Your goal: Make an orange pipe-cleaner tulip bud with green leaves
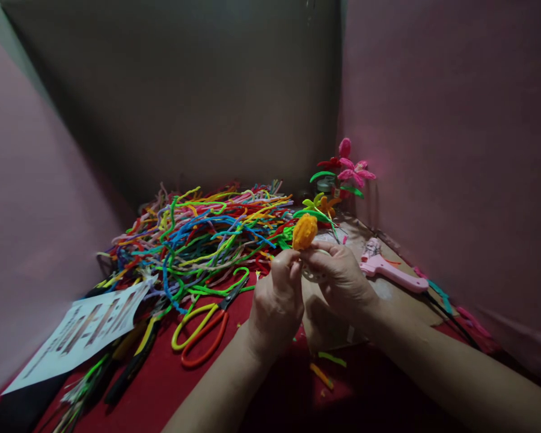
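An orange fuzzy pipe-cleaner flower bud (305, 232) stands upright just above my fingertips. My left hand (277, 300) is closed, with thumb and fingers pinched at the base of the bud; its stem is hidden by the hand. Close against it, my right hand (345, 276) is also closed, fingers bent round a pale round roll with holes (314, 274) directly below the bud. The right fingertips come up to the bud's base, and whether they touch it I cannot tell.
Left of my hands lies a large heap of colourful pipe cleaners (207, 234). Scissors (202, 337), pliers (137, 358) and a printed sheet (83, 331) lie nearer. A pink glue gun (394, 273) rests on cardboard (419, 307) at right, with pink pipe-cleaner flowers (356, 172) behind.
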A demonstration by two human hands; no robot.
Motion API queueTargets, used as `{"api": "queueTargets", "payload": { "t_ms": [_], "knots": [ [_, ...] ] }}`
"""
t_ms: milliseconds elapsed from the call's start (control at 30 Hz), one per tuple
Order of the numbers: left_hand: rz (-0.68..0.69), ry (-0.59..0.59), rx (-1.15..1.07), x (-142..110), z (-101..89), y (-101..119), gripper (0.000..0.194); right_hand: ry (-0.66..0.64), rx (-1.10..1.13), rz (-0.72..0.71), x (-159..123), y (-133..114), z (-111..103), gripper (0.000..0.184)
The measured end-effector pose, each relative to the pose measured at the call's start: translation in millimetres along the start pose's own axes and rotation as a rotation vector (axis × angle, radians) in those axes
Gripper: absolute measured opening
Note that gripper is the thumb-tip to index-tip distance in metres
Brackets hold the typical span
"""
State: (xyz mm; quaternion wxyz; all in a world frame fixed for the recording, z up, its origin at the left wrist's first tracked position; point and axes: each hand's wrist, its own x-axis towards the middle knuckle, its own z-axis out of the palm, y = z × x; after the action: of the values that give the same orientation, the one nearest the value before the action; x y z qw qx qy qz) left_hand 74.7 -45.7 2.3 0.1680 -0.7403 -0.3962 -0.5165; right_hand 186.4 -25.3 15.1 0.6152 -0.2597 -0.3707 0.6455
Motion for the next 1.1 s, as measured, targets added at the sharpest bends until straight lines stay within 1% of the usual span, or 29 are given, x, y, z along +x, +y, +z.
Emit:
{"api": "queueTargets", "payload": {
  "t_ms": [133,233,400,533,600,633,667,800,867,933,1100],
  "knots": [
    [0.147,-0.034,0.154,-2.3,0.7,-5.1,0.029,0.001,0.004,0.005,0.7,-1.1,-1.0,0.015],
    [0.174,-0.04,0.249,-4.4,1.2,-6.7,0.03,0.007,0.007,0.019,1.2,-1.1,-1.6,0.015],
    [0.177,-0.057,0.231,-4.8,1.6,-5.6,0.028,-0.021,0.0,0.006,1.6,-0.2,-2.5,0.015],
    [0.192,-0.014,0.179,-0.5,-0.8,-4.8,0.027,-0.046,-0.026,-0.026,1.2,0.7,-5.5,0.017],
    [0.137,-0.013,0.059,3.2,-4.3,-3.2,0.026,-0.071,-0.03,-0.051,0.8,0.4,-6.7,0.016],
    [0.082,-0.029,-0.032,5.2,-6.4,-2.0,0.025,-0.085,-0.029,-0.063,0.7,-0.1,-6.9,0.015],
    [0.009,-0.051,-0.137,7.2,-8.7,-0.4,0.024,-0.1,-0.025,-0.072,0.6,-0.8,-7.0,0.014],
    [-0.351,-0.142,-0.571,13.1,-16.0,7.0,0.017,-0.147,0.003,-0.059,0.2,-3.9,-5.2,0.009],
    [-0.459,-0.157,-0.718,13.7,-17.4,8.9,0.015,-0.144,0.013,-0.05,-0.2,-4.8,-3.9,0.008],
    [-0.464,-0.156,-0.753,12.7,-17.4,8.0,0.015,-0.133,0.011,-0.049,-1.1,-4.9,-2.7,0.009],
    [-0.278,-0.164,-0.606,8.0,-14.7,-0.7,0.02,-0.145,-0.001,-0.067,-3.4,-3.4,-2.0,0.009]
  ]
}}
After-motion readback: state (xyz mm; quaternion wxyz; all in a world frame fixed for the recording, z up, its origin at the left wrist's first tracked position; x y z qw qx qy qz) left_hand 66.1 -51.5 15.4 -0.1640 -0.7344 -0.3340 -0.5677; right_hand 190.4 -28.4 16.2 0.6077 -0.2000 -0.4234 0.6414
